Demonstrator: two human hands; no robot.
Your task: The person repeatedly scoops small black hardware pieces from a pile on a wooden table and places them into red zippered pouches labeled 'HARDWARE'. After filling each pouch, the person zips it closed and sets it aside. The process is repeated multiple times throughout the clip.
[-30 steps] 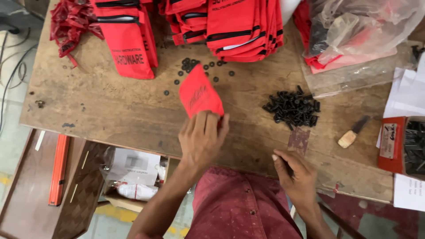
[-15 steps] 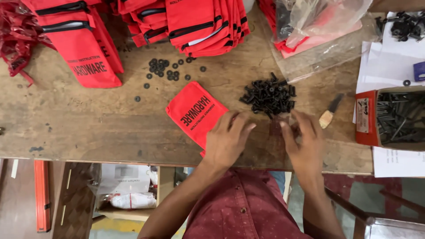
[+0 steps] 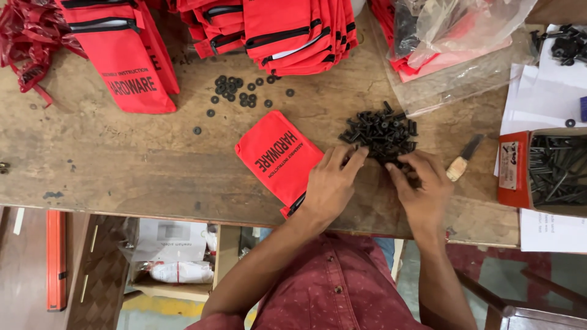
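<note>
Fingers of my left hand (image 3: 330, 183) and right hand (image 3: 422, 189) pinch into the black screw pile (image 3: 382, 131), red pouch (image 3: 278, 159) parked just left for filling.

Across my wooden worktop (image 3: 122, 165) sit stacks of red zip pouches (image 3: 293, 30), with another red pouch pile (image 3: 125, 58) at the far left beside tangled red strips (image 3: 27, 43). Small black washers (image 3: 238, 95) lie scattered. To my right are a clear plastic bag (image 3: 465, 36), a wooden-handled tool (image 3: 463, 159), white papers (image 3: 538, 98) and a red box of long screws (image 3: 547, 171).
</note>
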